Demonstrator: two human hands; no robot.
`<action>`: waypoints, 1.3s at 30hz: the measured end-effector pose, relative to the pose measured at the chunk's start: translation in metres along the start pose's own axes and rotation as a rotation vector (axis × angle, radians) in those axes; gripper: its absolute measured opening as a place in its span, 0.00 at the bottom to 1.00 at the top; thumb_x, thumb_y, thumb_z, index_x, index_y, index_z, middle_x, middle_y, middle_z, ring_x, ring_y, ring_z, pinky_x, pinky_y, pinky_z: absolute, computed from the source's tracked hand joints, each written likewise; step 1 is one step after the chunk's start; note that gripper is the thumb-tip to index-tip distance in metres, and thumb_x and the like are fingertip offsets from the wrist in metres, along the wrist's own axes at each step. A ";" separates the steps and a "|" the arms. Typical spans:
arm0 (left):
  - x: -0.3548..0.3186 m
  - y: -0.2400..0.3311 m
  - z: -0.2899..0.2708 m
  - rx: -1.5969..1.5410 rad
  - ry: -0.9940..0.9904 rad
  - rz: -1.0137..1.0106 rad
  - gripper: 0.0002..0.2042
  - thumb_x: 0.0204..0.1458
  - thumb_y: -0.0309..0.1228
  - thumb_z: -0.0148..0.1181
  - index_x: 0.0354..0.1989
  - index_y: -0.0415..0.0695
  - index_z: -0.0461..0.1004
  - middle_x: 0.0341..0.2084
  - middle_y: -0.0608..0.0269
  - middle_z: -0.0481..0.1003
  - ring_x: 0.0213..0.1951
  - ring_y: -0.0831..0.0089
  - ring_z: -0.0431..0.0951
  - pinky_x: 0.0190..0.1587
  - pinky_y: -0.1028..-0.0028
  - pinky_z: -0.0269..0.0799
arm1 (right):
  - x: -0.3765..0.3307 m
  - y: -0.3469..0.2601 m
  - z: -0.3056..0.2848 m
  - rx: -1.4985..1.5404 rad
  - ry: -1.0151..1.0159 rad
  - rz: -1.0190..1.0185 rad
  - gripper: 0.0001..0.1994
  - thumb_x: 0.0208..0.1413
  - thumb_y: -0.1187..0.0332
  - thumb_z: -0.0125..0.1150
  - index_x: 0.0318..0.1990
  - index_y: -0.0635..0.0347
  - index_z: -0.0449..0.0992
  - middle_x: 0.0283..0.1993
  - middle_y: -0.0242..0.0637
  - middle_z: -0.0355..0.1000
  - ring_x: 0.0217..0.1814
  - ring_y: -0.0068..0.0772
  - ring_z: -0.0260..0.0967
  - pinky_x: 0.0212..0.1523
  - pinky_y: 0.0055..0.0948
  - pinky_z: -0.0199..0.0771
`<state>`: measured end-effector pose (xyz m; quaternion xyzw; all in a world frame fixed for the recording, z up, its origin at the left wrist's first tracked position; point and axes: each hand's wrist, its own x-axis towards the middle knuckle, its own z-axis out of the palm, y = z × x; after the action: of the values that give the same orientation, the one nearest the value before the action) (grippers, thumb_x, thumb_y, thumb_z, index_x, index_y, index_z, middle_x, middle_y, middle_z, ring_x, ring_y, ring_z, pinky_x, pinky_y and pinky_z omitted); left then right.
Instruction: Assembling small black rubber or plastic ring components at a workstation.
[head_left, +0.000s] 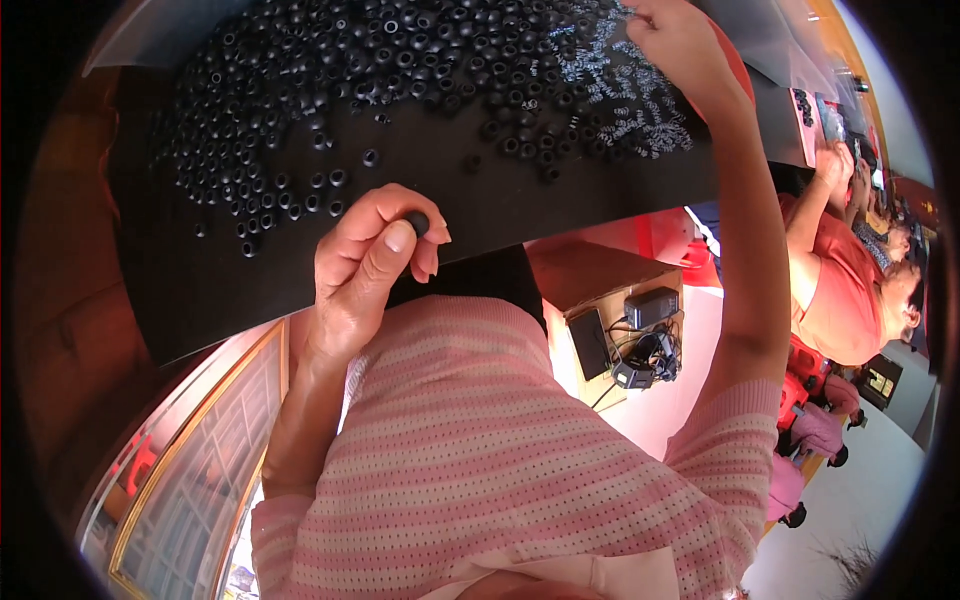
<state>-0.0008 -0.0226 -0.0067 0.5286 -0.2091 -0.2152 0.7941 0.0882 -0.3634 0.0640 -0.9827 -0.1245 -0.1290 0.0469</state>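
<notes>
Left hand (372, 262) is pinching one small black ring (416, 222) between thumb and fingers, just above the black mat (500, 200); right hand (680, 45) is picking among the small white springs (640, 110) at the mat's far edge, fingertips closed on one

Black matte worktop (300, 290) fills the upper half of the view, its near edge bowed by the lens. On it: a big heap of small black rubber rings (330, 60), piled thick along the far side, thinning to scattered singles toward the middle & left. A few lone rings sit apart nearer the front edge, approx. centre-left. To the right of that heap, touching it, a looser patch of tiny pale grey metal springs (630, 100) spread flat on the surface. Front strip of the top is bare black. Farther right, on the same bench line, a pink flat tray (812, 120) w/ dark bits on it, too small to tell what.
</notes>
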 end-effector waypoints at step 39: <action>-0.001 0.003 -0.013 -0.509 0.091 -0.120 0.15 0.63 0.41 0.44 0.36 0.40 0.69 0.27 0.61 0.73 0.26 0.75 0.72 0.28 0.77 0.68 | -0.047 -0.213 0.043 1.210 0.253 -0.083 0.05 0.51 0.82 0.57 0.35 0.66 0.74 0.26 0.35 0.67 0.19 0.21 0.67 0.18 0.20 0.66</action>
<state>0.0063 -0.0110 -0.0083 0.3324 -0.0805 -0.2835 0.8959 0.0003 -0.1635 0.0235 -0.7534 -0.2073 -0.1528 0.6051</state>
